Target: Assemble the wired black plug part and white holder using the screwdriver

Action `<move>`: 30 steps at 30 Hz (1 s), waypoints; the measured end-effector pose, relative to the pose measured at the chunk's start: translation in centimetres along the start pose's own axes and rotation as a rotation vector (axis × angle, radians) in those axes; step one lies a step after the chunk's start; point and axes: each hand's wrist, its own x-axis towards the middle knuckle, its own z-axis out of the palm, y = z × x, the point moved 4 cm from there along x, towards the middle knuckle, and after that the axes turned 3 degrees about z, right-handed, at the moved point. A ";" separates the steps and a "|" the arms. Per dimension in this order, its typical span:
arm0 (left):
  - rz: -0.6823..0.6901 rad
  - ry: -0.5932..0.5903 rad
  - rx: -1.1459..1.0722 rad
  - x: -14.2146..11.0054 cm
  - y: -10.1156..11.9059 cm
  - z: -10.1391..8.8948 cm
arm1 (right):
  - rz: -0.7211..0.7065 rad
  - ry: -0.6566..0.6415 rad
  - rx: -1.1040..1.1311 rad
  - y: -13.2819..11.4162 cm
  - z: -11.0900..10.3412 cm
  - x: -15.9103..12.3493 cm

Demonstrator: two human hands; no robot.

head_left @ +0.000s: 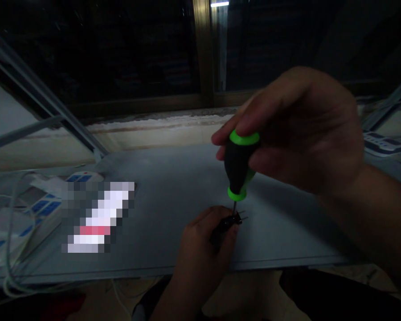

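Observation:
My right hand (307,129) grips a stubby screwdriver (239,162) with a black and bright green handle, fingers round its top end. The screwdriver stands nearly upright, its thin metal shaft pointing down. Below it, my left hand (207,240) pinches a small black part with two thin metal prongs (235,219) sticking out to the right. The shaft's end meets the top of this black part; the exact contact point is too small to make out. Part of the black piece is hidden behind my left fingers.
A grey table (160,191) lies under both hands. On the left are a white power strip with blue sockets (45,207), a looping pale cable (8,240) and a pixelated bright rectangle (103,214). Another power strip (384,145) sits at right. A dark window stands behind.

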 end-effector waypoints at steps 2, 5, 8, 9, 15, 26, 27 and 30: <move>0.006 0.003 0.005 0.0 0.1 0.0 | -0.029 0.057 -0.090 0.2 -0.3 -0.2; 0.012 0.016 0.010 0.1 0.3 -0.1 | -0.085 0.189 -0.018 0.5 -0.6 -0.8; 0.007 0.033 0.025 0.0 0.3 -0.1 | -0.029 0.121 0.152 0.3 0.1 -1.0; 0.002 0.037 0.029 0.0 0.3 -0.1 | 0.023 0.078 0.181 0.2 0.4 -1.0; -0.010 0.020 0.032 -0.1 0.1 0.1 | 0.019 0.147 0.039 0.0 0.4 -0.6; -0.012 0.039 0.047 -0.1 0.1 0.0 | 0.164 0.068 0.206 -0.9 0.3 -0.6; -0.009 0.044 0.048 -0.1 0.1 0.0 | 0.143 0.089 0.153 -1.1 0.2 -0.7; -0.006 0.049 0.045 0.0 0.3 -0.1 | 0.084 0.166 -0.035 -1.5 0.1 -1.1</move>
